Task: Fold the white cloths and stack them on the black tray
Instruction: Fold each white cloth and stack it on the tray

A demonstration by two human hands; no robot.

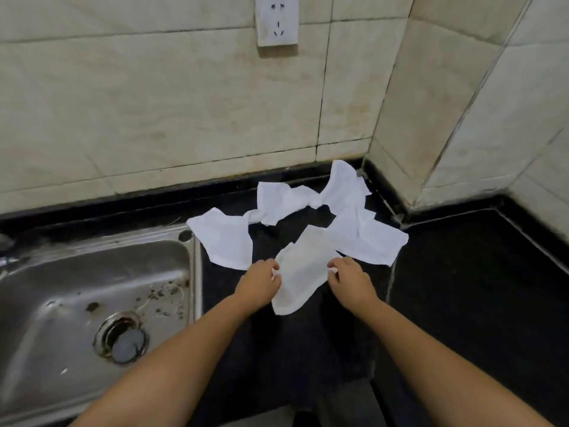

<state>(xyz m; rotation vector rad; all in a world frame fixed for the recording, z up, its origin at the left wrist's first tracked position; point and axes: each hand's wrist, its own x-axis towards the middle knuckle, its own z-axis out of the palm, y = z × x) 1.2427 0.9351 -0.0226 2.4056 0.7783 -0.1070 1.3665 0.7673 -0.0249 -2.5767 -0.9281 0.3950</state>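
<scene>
Cloth in hand: held cloth (300,271) hangs just right of the sink (92,291), above the black counter (462,288), stretched between both hands.
Left hand: left hand (258,285) pinches the cloth's left edge, fingers (272,266) curled onto the fabric.
Right hand: right hand (349,280) pinches the right edge, fingers curled round a small bunch of cloth.
Why held so: judged, a grip at two opposite edges pulls the fabric taut and flat, so that it can be squared up for a first fold; the lower end droops free toward the person.
Other cloths: one flat cloth (224,238) lies partly over the sink's right rim; a crumpled one (280,203) lies behind it, farther from the sink toward the wall; a tangled pair (360,223) spreads to the far right of the sink, reaching the corner.
Why placed so: judged, they lie loose and unfolded in an arc behind the held cloth, waiting their turn.
Tray: no black tray can be told apart from the dark counter; no folded stack shows.
Progress: judged, early, with nothing folded yet.
Surroundings: tiled wall (154,103) rises behind the sink; a socket (277,20) is fixed above and right of it.
Writing: none legible; no brand or label on cloths, sink or socket.
</scene>
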